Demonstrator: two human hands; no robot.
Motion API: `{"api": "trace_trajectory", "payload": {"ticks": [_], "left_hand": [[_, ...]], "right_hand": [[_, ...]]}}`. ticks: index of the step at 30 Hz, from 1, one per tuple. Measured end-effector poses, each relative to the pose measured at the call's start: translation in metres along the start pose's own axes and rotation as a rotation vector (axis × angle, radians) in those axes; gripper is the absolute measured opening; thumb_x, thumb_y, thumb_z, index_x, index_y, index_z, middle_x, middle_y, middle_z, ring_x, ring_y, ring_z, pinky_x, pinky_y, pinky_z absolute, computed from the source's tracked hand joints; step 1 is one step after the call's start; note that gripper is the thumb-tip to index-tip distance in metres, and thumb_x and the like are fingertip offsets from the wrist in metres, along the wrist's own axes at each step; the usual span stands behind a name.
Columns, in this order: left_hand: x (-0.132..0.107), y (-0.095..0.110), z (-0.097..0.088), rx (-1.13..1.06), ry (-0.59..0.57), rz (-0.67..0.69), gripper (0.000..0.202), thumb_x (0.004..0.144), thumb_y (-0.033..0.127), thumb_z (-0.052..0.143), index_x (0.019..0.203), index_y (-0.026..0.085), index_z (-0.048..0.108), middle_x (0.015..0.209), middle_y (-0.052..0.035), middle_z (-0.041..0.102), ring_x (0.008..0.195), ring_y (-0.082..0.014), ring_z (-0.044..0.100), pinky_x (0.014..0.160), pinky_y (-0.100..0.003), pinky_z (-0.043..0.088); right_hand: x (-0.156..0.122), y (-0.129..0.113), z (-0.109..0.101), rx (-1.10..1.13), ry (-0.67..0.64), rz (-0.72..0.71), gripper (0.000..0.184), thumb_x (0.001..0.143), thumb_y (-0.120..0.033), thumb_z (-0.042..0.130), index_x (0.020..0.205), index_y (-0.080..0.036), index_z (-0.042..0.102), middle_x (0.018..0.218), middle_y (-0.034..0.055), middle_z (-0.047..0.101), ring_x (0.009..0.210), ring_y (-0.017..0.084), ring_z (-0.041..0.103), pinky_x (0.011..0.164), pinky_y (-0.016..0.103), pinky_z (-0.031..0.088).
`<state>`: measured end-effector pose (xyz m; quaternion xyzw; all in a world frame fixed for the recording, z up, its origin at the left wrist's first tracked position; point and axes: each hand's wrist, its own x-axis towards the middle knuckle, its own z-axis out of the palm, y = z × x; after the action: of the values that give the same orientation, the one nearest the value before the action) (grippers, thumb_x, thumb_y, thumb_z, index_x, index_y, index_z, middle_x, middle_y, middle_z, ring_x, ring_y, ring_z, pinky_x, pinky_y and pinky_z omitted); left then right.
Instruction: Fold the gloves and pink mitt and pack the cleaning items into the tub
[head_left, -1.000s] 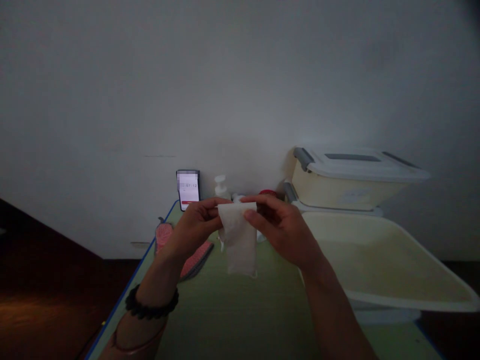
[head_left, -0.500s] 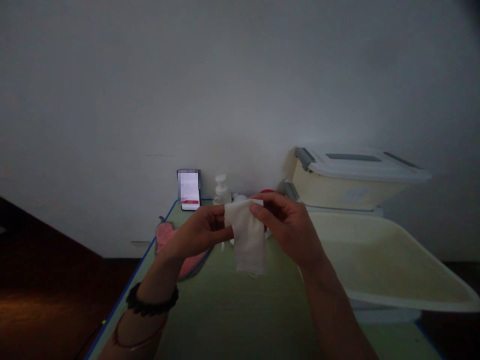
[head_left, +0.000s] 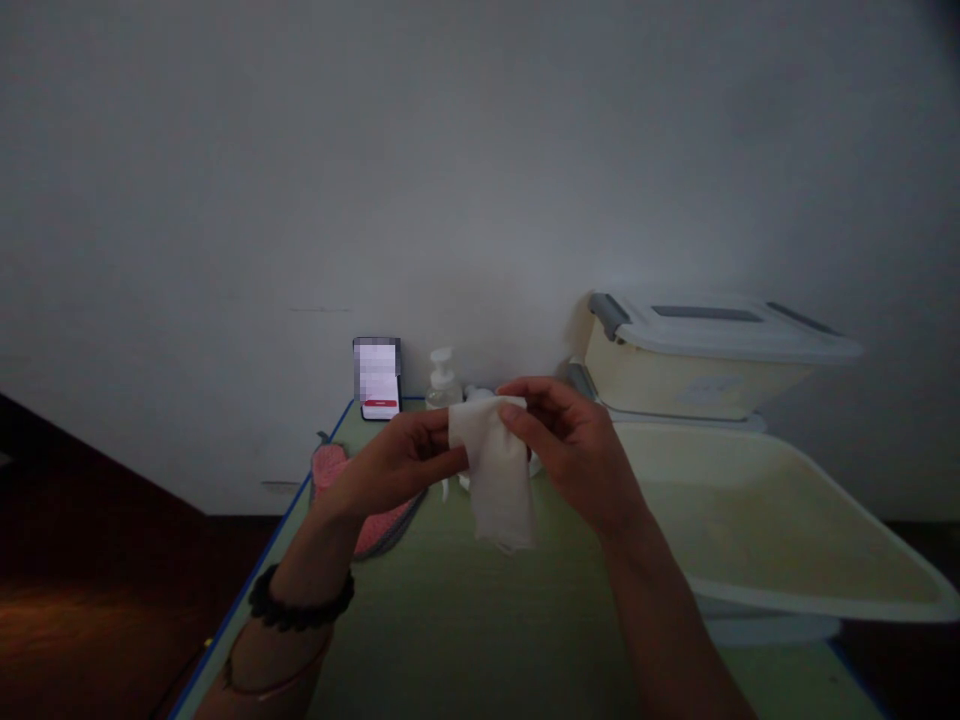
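A small piece of thin white cloth (head_left: 501, 490) hangs between my two hands above the table; its exact kind cannot be made out. My left hand (head_left: 405, 455) grips its upper left edge, with the fingers partly behind the fabric. At the upper right corner, my right hand (head_left: 570, 450) pinches it between thumb and fingers. The lower end dangles free. Behind the hands stands a clear pump bottle (head_left: 442, 380) with a white top. White things beside the bottle are mostly hidden by my hands.
On the green table (head_left: 480, 630), a pink cloth with grey edging (head_left: 384, 530) lies at the left. A lit phone (head_left: 378, 380) leans on the wall. To the right are a large pale basin (head_left: 750, 510) and a lidded storage box (head_left: 697, 375).
The cloth's lower end has swung slightly to the right. My right fingers have risen a little; both hands keep their grip on the cloth.
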<state>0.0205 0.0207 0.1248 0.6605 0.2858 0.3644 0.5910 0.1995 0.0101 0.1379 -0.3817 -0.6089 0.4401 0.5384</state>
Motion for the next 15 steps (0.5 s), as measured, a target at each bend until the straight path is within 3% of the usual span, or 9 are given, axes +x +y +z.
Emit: {"api": "trace_trajectory", "payload": {"ticks": [8, 12, 15], "left_hand": [[-0.001, -0.005, 0.000, -0.078, -0.028, -0.075, 0.018, 0.074, 0.014, 0.063, 0.091, 0.013, 0.065, 0.086, -0.0034, 0.070, 0.074, -0.0116, 0.064, 0.075, -0.025, 0.048], [-0.011, -0.024, 0.004, -0.198, 0.021, -0.195, 0.017, 0.069, 0.011, 0.067, 0.087, 0.012, 0.066, 0.075, -0.0014, 0.069, 0.068, -0.0108, 0.062, 0.065, -0.020, 0.048], [-0.027, -0.046, 0.012, -0.395, 0.009, -0.332, 0.023, 0.067, 0.015, 0.070, 0.089, 0.011, 0.065, 0.073, -0.0020, 0.068, 0.063, -0.0108, 0.062, 0.059, -0.020, 0.049]], "right_hand": [[0.000, 0.006, 0.003, 0.020, -0.004, 0.013, 0.019, 0.076, -0.025, 0.060, 0.094, -0.019, 0.058, 0.070, -0.0029, 0.052, 0.060, 0.008, 0.050, 0.050, 0.019, 0.039], [-0.006, 0.020, 0.003, 0.019, -0.056, 0.081, 0.021, 0.076, -0.026, 0.059, 0.096, -0.019, 0.056, 0.074, -0.0018, 0.055, 0.062, 0.009, 0.051, 0.053, 0.020, 0.040], [-0.018, 0.035, 0.003, 0.044, -0.116, 0.216, 0.026, 0.075, -0.026, 0.060, 0.099, -0.021, 0.054, 0.076, -0.0023, 0.054, 0.061, 0.008, 0.052, 0.053, 0.020, 0.039]]}}
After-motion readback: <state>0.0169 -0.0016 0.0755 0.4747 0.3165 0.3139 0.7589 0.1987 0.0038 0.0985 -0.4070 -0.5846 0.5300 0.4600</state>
